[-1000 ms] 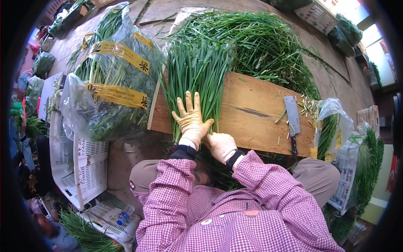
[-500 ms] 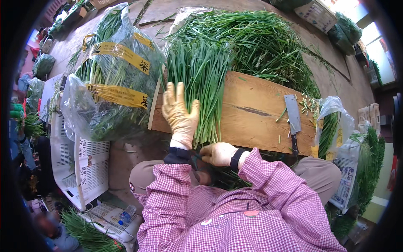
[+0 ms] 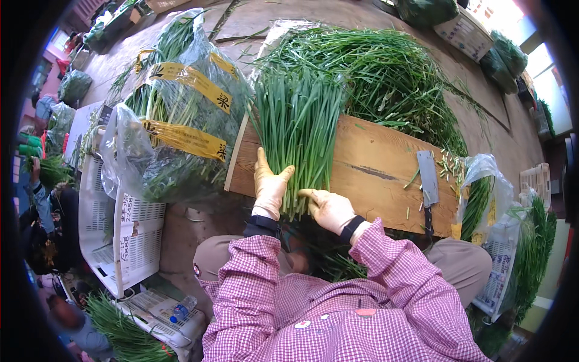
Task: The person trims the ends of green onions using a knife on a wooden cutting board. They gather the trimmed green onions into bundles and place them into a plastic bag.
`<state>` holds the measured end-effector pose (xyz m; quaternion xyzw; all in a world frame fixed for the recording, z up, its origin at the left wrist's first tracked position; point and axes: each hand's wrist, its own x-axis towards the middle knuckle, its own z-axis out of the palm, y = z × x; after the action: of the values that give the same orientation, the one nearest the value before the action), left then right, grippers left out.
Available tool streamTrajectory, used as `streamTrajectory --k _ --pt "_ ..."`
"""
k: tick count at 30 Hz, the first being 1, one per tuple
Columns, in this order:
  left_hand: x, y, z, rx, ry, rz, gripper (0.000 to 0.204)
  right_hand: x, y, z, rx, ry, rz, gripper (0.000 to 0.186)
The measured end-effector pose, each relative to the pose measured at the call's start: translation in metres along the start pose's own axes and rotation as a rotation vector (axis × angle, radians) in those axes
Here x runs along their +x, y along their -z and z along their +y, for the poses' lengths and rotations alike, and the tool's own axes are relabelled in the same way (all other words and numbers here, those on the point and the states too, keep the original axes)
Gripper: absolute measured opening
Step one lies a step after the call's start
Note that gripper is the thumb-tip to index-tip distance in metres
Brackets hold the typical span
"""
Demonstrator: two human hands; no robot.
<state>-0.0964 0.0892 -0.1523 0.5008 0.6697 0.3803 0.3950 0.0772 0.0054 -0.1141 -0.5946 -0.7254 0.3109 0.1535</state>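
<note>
A thick bundle of garlic chives (image 3: pixel 301 127) lies on the left part of a wooden board (image 3: pixel 374 163), its pale stalk ends toward me. My left hand (image 3: pixel 271 187), in a cream glove, rests against the bundle's left edge, fingers straight and thumb stretched over the lower stalks. Against the right side of the stalk ends, my right hand (image 3: pixel 329 208), gloved alike, reaches in with its forefinger stretched out and touching them. Its other fingers are partly hidden. A cleaver (image 3: pixel 427 181) with a black handle lies at the board's right end, beside cut stalk bits (image 3: pixel 449 164).
Loose chives (image 3: pixel 374 72) heap behind the board. A plastic-wrapped, yellow-taped bundle of greens (image 3: pixel 187 120) stands at the left, over a white crate (image 3: pixel 136 241). Bagged chives (image 3: pixel 473 193) stand at the board's right end. A plastic bottle (image 3: pixel 183 309) lies lower left.
My left hand has turned from lying spread on the bundle to its left edge. My right hand has risen from below the stalk ends to their right side. The whole view has shifted slightly.
</note>
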Motion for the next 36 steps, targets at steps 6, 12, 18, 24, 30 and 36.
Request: streamTrajectory --k 6,12,18,24,30,36 --pt "0.010 0.017 0.003 -0.826 0.294 -0.119 0.048 0.004 0.022 0.005 0.197 -0.038 0.116 0.020" --pt "0.009 0.019 0.009 -0.796 0.269 -0.112 0.051 0.018 0.012 -0.032 0.293 0.134 0.214 0.024" --pt "0.008 0.020 0.008 -0.800 0.279 -0.113 0.055 0.022 0.003 -0.043 0.012 -0.091 -0.027 0.039" --pt "0.009 0.019 0.008 -0.789 0.303 -0.124 0.055 0.025 -0.003 -0.045 0.039 -0.025 0.028 0.037" --pt "0.008 0.015 0.010 -0.760 0.287 -0.105 0.056 0.048 -0.005 -0.042 0.096 -0.169 -0.063 0.026" --pt "0.007 0.012 0.015 -0.797 0.312 -0.076 0.056 0.064 -0.001 -0.030 0.411 -0.374 -0.030 0.024"
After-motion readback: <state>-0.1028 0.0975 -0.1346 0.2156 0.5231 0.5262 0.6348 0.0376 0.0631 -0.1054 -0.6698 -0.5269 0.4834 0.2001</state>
